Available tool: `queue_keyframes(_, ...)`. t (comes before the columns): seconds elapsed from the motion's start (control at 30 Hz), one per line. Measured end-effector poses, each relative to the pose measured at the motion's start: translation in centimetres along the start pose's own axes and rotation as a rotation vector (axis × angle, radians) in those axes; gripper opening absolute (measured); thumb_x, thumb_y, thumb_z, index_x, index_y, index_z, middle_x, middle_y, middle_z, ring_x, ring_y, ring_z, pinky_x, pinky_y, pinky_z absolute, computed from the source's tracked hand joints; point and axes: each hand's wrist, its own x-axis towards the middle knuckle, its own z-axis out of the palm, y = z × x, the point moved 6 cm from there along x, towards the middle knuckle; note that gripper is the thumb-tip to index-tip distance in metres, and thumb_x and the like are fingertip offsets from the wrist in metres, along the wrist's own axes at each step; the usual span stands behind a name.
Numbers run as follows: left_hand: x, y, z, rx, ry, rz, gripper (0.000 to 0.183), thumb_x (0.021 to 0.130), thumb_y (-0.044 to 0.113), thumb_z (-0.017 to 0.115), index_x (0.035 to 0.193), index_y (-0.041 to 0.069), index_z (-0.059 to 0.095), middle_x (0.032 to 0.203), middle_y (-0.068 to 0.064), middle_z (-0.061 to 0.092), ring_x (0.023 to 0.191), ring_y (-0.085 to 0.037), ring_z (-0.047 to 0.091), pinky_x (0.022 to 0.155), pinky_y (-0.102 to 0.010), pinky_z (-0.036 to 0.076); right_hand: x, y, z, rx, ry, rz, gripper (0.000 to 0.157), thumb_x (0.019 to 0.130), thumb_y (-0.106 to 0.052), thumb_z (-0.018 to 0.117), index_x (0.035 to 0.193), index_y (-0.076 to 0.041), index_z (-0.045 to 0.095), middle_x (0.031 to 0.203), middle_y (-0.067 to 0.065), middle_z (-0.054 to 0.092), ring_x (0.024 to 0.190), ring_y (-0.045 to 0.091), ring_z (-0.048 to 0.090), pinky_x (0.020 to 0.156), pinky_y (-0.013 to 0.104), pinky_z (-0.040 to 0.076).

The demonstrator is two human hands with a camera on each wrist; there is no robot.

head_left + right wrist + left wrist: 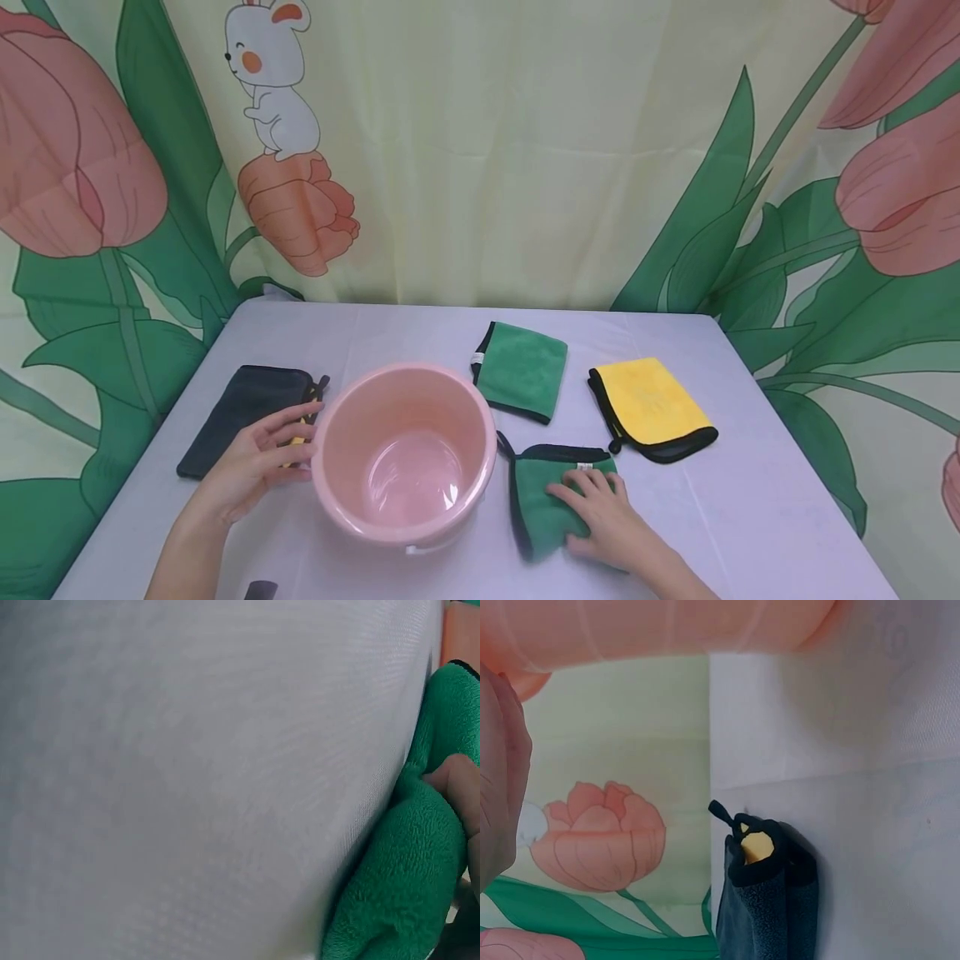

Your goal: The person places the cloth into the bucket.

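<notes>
A pink bucket (pixel 408 396) stands upright on the table, its inside bare and a white handle end showing at the front. Beside its left rim is my left hand (pixel 258 458), fingers extended with their tips right at the bucket's side. To the bucket's right lies a green cloth (pixel 542 508) with black edging and a hanging loop. My right hand (pixel 603 517) is over this cloth, fingers bent. In the right wrist view the thumb (pixel 457 787) digs into the bunched green pile, gripping it; the other fingers are mostly hidden there.
A folded dark cloth (pixel 243 417) with a yellow inner side lies left of the bucket. Behind are another green cloth (pixel 525 371) and, to the right, a yellow cloth (pixel 652 400) with black edging. A small dark object (pixel 261 591) shows at the front edge.
</notes>
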Motion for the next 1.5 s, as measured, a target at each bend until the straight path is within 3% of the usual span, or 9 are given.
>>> queue_keyframes(0.17,0.0,-0.1,0.0,0.023,0.031,-0.031,0.041,0.086,-0.001,0.057,0.117,0.026,0.058,0.093,0.004,0.066,0.079,-0.012,0.064,0.069,-0.030,0.055,0.1,0.0,0.0,0.007,0.022,-0.014,0.044,0.071,-0.020,0.068,0.115,-0.019,0.060,0.103,-0.001,0.050,0.097,0.022,0.043,0.086,0.060,0.030)
queue_keyframes(0.33,0.1,0.0,0.0,0.025,0.030,-0.047,0.040,0.086,0.000,0.057,0.118,0.025,0.058,0.092,0.003,0.066,0.077,-0.012,0.064,0.069,-0.031,0.055,0.2,-0.2,-0.3,-0.023,0.102,-0.048,0.038,0.070,-0.015,0.069,0.108,-0.019,0.063,0.094,-0.005,0.049,0.087,0.016,0.040,0.083,0.053,0.031)
queue_keyframes(0.57,0.1,0.0,0.0,0.023,0.027,-0.060,0.039,0.086,0.001,0.057,0.115,0.026,0.060,0.091,0.003,0.065,0.077,-0.013,0.064,0.070,-0.032,0.055,-0.1,-0.4,-1.8,-0.100,0.237,-0.091,0.038,0.067,-0.012,0.072,0.103,-0.020,0.063,0.091,-0.004,0.046,0.088,0.018,0.042,0.082,0.052,0.032)
queue_keyframes(0.83,0.1,0.1,0.1,0.005,-0.018,-0.055,0.039,0.087,0.000,0.055,0.116,0.026,0.058,0.091,0.004,0.065,0.078,-0.012,0.063,0.070,-0.031,0.055,0.3,-0.6,-5.8,-0.134,0.366,-0.111,0.043,0.063,-0.005,0.075,0.102,-0.018,0.063,0.091,0.000,0.047,0.089,0.022,0.044,0.083,0.052,0.032)
queue_keyframes(1.07,0.3,0.1,0.0,0.010,-0.015,-0.080,0.038,0.086,0.001,0.056,0.112,0.029,0.059,0.091,0.005,0.066,0.079,-0.011,0.064,0.070,-0.032,0.055,1.2,-1.0,-9.7,-0.149,0.501,-0.193,0.045,0.061,0.001,0.073,0.101,-0.015,0.063,0.090,0.003,0.048,0.087,0.023,0.044,0.081,0.054,0.032)
queue_keyframes(1.3,0.2,0.1,0.1,0.012,-0.038,-0.080,0.038,0.086,0.002,0.055,0.113,0.028,0.057,0.092,0.004,0.067,0.080,-0.012,0.064,0.071,-0.032,0.055,2.6,-1.1,-13.1,-0.172,0.566,-0.239,0.047,0.061,0.000,0.078,0.104,-0.011,0.063,0.093,0.009,0.050,0.089,0.028,0.045,0.081,0.056,0.030)
queue_keyframes(1.5,0.3,0.0,0.1,0.021,-0.026,-0.094,0.036,0.087,0.004,0.056,0.112,0.030,0.057,0.091,0.003,0.067,0.080,-0.013,0.064,0.071,-0.034,0.055,4.2,-2.1,-15.7,-0.176,0.638,-0.313,0.042,0.065,-0.001,0.075,0.105,-0.011,0.062,0.094,0.012,0.050,0.090,0.032,0.046,0.079,0.058,0.030)
